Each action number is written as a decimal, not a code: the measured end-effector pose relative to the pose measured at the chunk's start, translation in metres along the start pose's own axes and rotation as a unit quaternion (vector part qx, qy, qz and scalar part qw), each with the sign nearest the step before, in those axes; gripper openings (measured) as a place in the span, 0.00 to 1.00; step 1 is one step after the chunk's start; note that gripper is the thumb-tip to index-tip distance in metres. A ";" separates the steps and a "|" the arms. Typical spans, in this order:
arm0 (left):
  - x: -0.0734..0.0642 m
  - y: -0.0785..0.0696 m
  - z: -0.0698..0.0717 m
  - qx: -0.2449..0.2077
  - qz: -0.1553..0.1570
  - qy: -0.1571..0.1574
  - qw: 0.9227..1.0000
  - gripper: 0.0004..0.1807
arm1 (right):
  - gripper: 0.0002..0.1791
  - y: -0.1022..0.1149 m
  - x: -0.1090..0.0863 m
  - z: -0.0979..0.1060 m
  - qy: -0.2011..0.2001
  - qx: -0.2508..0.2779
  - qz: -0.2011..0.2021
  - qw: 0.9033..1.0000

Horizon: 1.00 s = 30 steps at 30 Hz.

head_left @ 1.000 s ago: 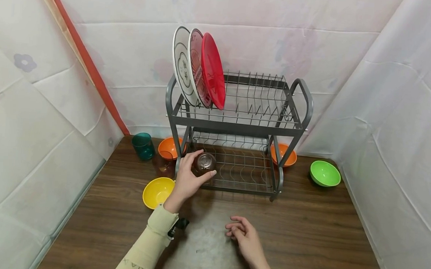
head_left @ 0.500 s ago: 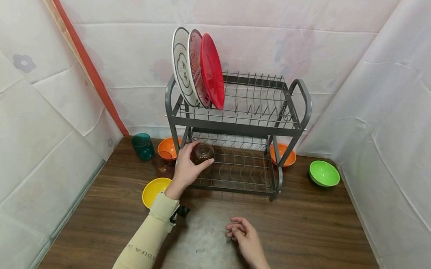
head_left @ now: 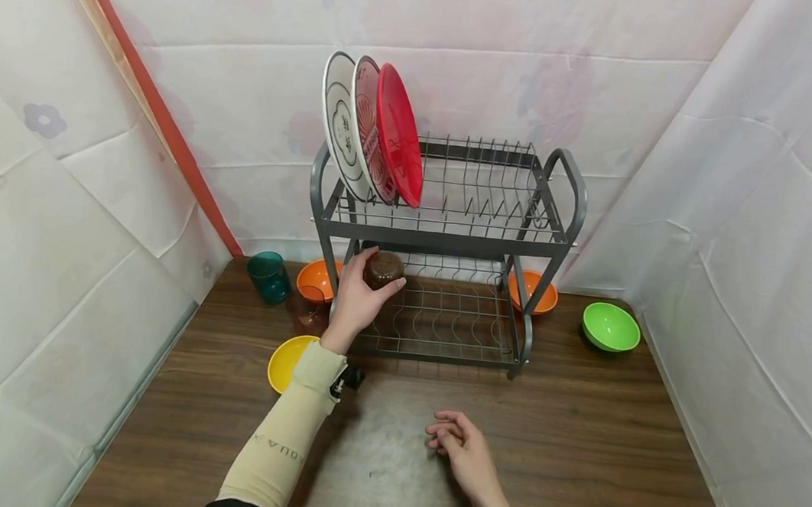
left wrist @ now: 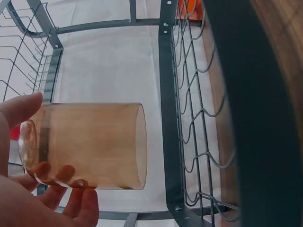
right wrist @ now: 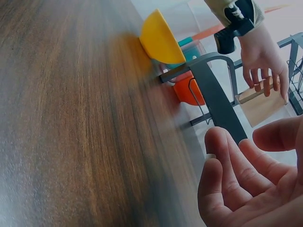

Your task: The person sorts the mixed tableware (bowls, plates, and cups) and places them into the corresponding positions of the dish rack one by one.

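Note:
My left hand [head_left: 361, 301] grips an amber drinking glass [head_left: 385, 268] near its base, thumb on one side and fingers on the other. Base up, the glass [left wrist: 94, 146] hangs over the left part of the dish rack's lower shelf [head_left: 444, 317]. In the left wrist view a gap separates its mouth from the shelf wires [left wrist: 194, 109]. Over the table in front of the rack, my right hand [head_left: 467, 460] holds nothing, its fingers loosely bent. On the upper shelf [head_left: 478, 184], a white plate [head_left: 340, 120], a patterned plate [head_left: 368, 114] and a red plate [head_left: 401, 134] stand on edge at the left.
Left of the rack are a teal glass [head_left: 270, 277], an orange bowl [head_left: 317, 278], another amber glass [head_left: 309, 313] and a yellow bowl [head_left: 286, 366]. At the right stand an orange bowl [head_left: 538, 292] and a green bowl [head_left: 612, 327]. Fabric walls enclose the wooden table [head_left: 609, 448].
My left hand has carried the amber glass farther back over the lower shelf, after a slight shift left. The right hand stays in place.

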<state>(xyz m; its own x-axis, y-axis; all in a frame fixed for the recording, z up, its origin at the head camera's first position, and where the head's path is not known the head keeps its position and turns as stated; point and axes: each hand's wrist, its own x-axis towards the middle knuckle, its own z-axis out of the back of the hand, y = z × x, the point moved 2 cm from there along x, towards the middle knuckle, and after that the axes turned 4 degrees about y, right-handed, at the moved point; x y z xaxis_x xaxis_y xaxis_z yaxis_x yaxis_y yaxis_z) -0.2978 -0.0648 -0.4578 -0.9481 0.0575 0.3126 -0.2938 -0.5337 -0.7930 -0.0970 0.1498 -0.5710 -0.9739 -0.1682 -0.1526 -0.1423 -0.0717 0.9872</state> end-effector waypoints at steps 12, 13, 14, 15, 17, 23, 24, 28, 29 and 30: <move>0.026 -0.003 -0.011 0.002 0.006 -0.029 1.000 0.34 | 0.16 -0.001 0.000 0.000 -0.003 0.001 -0.005 1.000; 0.028 -0.003 -0.013 -0.001 0.004 -0.032 0.999 0.33 | 0.16 -0.001 0.000 0.000 -0.003 0.002 -0.005 1.000; 0.030 -0.003 -0.013 -0.004 0.000 -0.035 0.999 0.33 | 0.16 -0.001 0.000 0.000 -0.003 0.001 -0.006 1.000; 0.032 -0.003 -0.014 -0.007 -0.004 -0.039 0.999 0.33 | 0.16 -0.001 0.000 0.000 -0.002 0.002 -0.007 1.000; 0.037 -0.001 -0.016 -0.010 -0.012 -0.048 0.999 0.33 | 0.15 0.000 0.001 0.000 0.002 0.000 -0.010 1.000; 0.048 0.007 -0.021 -0.001 -0.015 -0.072 0.997 0.35 | 0.15 0.000 0.002 0.001 0.006 -0.001 -0.012 1.000; 0.050 0.008 -0.023 0.001 -0.011 -0.073 0.997 0.35 | 0.15 0.000 0.001 0.001 0.005 0.000 -0.010 1.000; 0.054 0.013 -0.029 0.000 0.006 -0.072 0.997 0.34 | 0.15 -0.001 0.000 0.001 0.001 -0.001 -0.003 1.000; 0.055 0.013 -0.030 0.000 0.010 -0.072 0.997 0.33 | 0.16 -0.001 -0.001 0.001 0.001 -0.001 -0.001 1.000; 0.056 0.014 -0.032 -0.001 0.014 -0.073 0.997 0.32 | 0.16 -0.002 -0.001 0.001 0.000 -0.001 0.000 1.000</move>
<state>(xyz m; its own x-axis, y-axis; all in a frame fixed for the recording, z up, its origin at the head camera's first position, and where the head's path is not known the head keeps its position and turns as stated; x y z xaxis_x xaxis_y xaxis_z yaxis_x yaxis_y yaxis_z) -0.3590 -0.0424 -0.4680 -0.9284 -0.0808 0.3626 -0.2676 -0.5316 -0.8036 -0.0961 0.1512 -0.5725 -0.9739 -0.1683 -0.1520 -0.1413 -0.0737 0.9872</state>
